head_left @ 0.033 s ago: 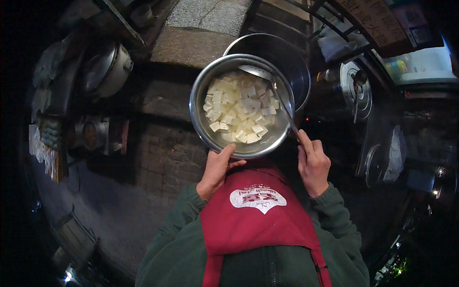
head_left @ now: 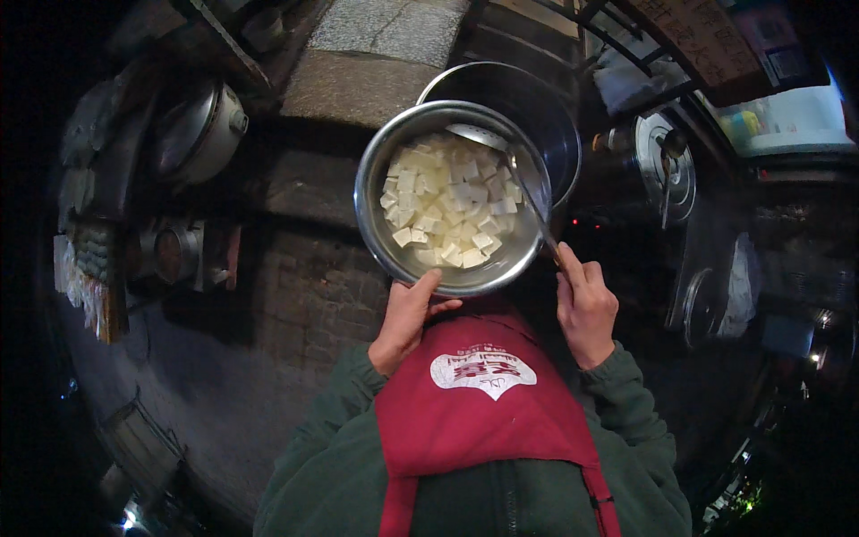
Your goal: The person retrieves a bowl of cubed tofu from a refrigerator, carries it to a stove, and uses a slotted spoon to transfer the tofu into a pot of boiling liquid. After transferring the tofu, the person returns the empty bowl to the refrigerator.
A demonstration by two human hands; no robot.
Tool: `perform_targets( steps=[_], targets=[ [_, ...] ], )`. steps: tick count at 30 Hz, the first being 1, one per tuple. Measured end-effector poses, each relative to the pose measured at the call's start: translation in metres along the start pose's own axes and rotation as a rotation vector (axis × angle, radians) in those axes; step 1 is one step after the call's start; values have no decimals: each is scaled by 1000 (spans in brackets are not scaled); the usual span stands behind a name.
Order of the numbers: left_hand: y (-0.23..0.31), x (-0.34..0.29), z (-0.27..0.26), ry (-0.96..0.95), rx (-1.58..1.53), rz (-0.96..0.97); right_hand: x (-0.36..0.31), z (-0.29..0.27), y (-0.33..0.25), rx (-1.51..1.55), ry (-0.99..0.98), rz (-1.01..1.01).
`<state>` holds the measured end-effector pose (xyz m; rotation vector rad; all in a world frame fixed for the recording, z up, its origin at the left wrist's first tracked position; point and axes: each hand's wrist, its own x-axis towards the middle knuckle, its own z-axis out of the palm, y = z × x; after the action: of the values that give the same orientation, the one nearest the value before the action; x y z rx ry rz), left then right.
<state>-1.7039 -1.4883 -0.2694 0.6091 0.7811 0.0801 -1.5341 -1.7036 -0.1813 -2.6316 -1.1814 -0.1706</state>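
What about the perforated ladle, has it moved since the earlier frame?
No. The perforated ladle, held in the right hand, shows no visible shift in any direction against the pale speckled slab beyond it.

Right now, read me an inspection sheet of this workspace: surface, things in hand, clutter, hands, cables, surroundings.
Surface: dark paving below; whether the bowl rests on anything is hidden.
Things: metal bowl with pale cubes inside; skimmer head in it; larger pot behind.
Clutter: lidded pot at left; round lid at right.
Hands: left hand grips the bowl's near side; right hand holds the skimmer.
Cables: nothing seen.
Surroundings: dim; signboard at upper right; small lights near the edges.
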Motion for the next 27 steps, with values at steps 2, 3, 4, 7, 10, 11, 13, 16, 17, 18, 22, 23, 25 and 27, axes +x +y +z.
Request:
perform_targets(
  steps=[2,3,4,7,10,11,13,16,17,18,22,23,25,27],
  targets=[
    [-4,2,0,-1,-19,4,-1,-1,-5,-11,-18,23],
    [-5,3,-1,-8,-45,4,-1,-2,-8,-5,-20,28],
    [-7,4,-1,-2,-34,4,0,-5,-11,-10,-34,48],
    [-9,6,-2,-12,-44,-4,4,-17,-20,-33,-83,90],
    [-7,9,-3,-22,-41,-39,7,-36,-29,-103,-170,123],
    [-7,10,-4,-23,-41,-57,8,-42,-31,-122,-182,122],
    [-5,11,-5,-24,-37,-89,9,-51,-36,-160,-207,122],
    [-6,10,-6,-27,-36,-120,14,-60,-40,-195,-267,122],
    [-6,10,-6,-35,-40,-123,17,-62,-39,-191,-297,124],
    [-5,10,-6,-35,-63,-117,20,-65,-38,-189,-324,119],
    [-3,13,-6,-4,-29,-140,35,-82,-27,-47,-371,47],
    [-1,14,-6,-4,-18,-156,40,-87,-23,-27,-396,40],
    [2,15,-6,-16,-9,-163,50,-96,-17,14,-456,34],
    [3,14,-5,-27,-15,-171,60,-105,-13,27,-561,75]
  ],
)
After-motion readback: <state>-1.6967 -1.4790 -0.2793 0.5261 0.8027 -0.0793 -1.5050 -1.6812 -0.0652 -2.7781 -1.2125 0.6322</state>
